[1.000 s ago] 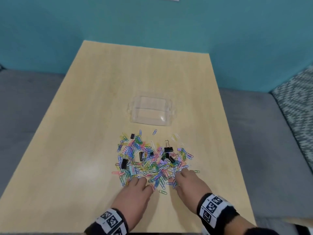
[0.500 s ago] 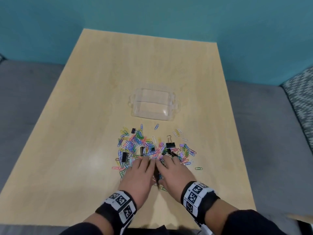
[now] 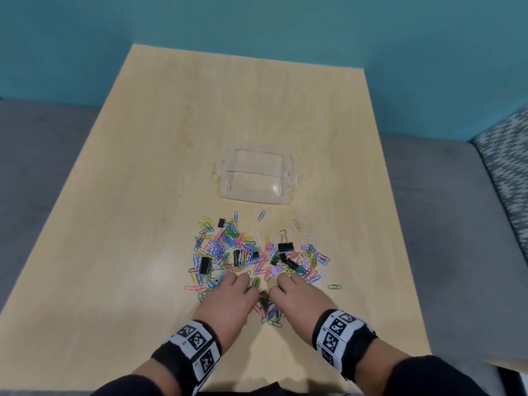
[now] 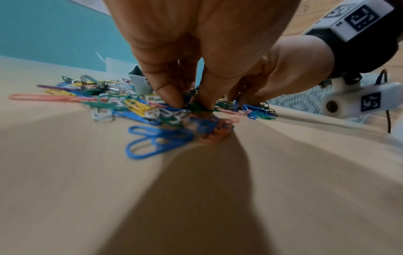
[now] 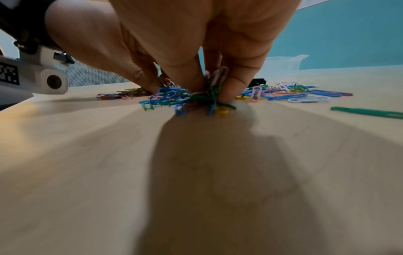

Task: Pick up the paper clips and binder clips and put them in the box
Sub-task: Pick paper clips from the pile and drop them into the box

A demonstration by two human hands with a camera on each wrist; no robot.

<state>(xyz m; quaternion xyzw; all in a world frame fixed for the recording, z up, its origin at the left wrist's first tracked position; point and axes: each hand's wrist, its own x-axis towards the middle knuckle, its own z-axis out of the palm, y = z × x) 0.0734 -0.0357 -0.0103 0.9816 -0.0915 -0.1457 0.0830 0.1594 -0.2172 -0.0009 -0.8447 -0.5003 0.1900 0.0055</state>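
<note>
A heap of coloured paper clips [image 3: 245, 252] with several black binder clips [image 3: 285, 247] lies on the wooden table [image 3: 114, 252], just in front of the clear plastic box [image 3: 257, 175]. Both hands sit side by side at the heap's near edge, fingers curled down into it. In the left wrist view my left hand [image 4: 191, 105] pinches a bunch of clips between thumb and fingers against the table. My right hand [image 5: 209, 93] grips a green and blue bunch the same way. From the head view, the left hand [image 3: 243, 281] and right hand [image 3: 283, 281] nearly touch.
A lone green paper clip [image 3: 334, 287] lies to the right of my right hand. A few stray clips [image 3: 261, 215] lie between the heap and the box. Teal wall [image 3: 257, 24] stands behind the table, and grey floor lies on both sides.
My hands came together from the heap's near corners, reached into it with straight fingers, then curled and drew back a little, raking clips toward me.
</note>
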